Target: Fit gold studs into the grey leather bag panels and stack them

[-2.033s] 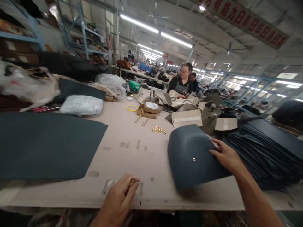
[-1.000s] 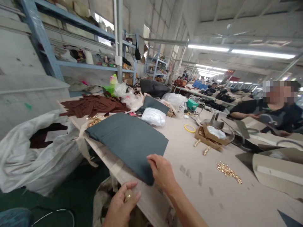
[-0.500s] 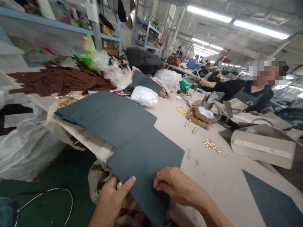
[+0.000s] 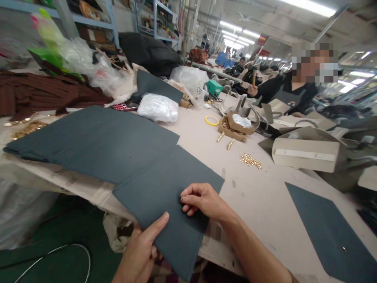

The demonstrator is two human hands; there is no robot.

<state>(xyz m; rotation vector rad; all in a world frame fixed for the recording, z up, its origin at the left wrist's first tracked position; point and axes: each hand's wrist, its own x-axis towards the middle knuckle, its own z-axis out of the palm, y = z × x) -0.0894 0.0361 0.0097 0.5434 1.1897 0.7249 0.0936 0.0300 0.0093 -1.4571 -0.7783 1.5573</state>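
Observation:
My left hand (image 4: 144,243) grips the near left edge of a dark grey-green panel (image 4: 165,184), its thumb on top and its fingers underneath. Over the middle of that panel, my right hand (image 4: 200,200) is pinched closed, with something tiny and partly hidden at its fingertips. The panel juts past the table's front edge. Its far left side meets a stack of similar panels (image 4: 94,141). A separate dark panel (image 4: 326,224) lies at the right with a small gold piece (image 4: 344,249) on it.
Loose gold pieces (image 4: 250,160) lie on the table (image 4: 200,129), near small cardboard boxes (image 4: 235,127) and a yellow tape ring (image 4: 211,120). A plastic-wrapped bundle (image 4: 158,108) sits behind the stack. Across the table, a person (image 4: 294,90) holds a hammer (image 4: 254,78) among beige bag parts (image 4: 306,149).
The view has shifted right and down. My right hand has moved up and left over the panel. The gold piece seen at my left hand is now out of sight. The person's hammer shows more clearly.

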